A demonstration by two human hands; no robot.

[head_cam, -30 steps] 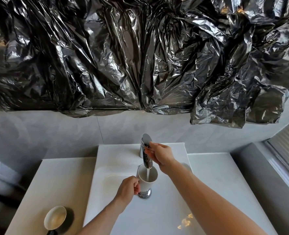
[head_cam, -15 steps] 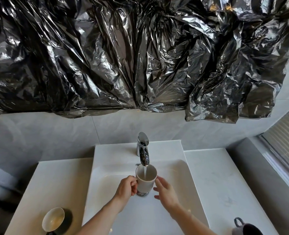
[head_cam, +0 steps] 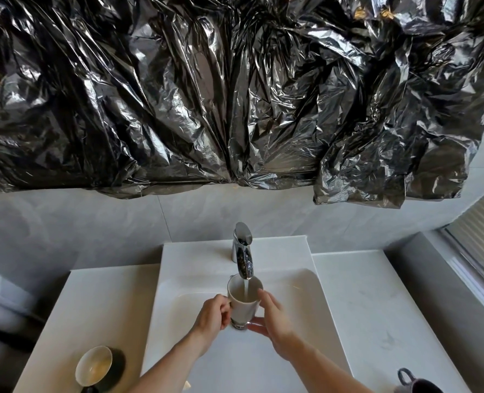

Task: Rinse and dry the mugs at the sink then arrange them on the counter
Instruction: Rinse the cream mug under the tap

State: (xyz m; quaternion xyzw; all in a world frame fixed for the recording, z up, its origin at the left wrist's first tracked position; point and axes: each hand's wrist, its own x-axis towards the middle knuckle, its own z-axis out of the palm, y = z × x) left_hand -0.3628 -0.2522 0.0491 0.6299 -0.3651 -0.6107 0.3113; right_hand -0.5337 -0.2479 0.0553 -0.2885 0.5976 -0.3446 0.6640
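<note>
Item: left hand (head_cam: 211,317), grip clenched about the handle of the white mug (head_cam: 243,303), fingers curling round it at the mug's 9 o'clock side; the handle itself is hidden under the fingers. Item: white mug, standing upright in the air over the sink (head_cam: 291,296), long axis running vertical, mouth pointing up and slightly toward the viewer, sitting directly at 6 o'clock of the faucet (head_cam: 243,255) spout. A thin stream of water is falling into the mug's mouth and the mug is filling. Item: right hand (head_cam: 273,319), grip released, fingers straight and spreading, lying against or just beside the mug's 3 o'clock wall; whether the fingertips are touching cannot be told. Both hands are flanking the mug, the left one carrying it, the right one the nearer to the free wall. Judgement: the rinse is in hand; the next move is probably turning on the right hand closing on the wall, so the mug can be swirled or tipped about its vertical axis. Item: beige-lined mug (head_cam: 94,365), resting on the left tabletop (head_cam: 99,302) at 8 o'clock of the grip, well apart, mouth pointing toward the viewer. Item: dark mug (head_cam: 416,384), on the right tabletop at 4 o'clock, cut by the frame edge.
</note>
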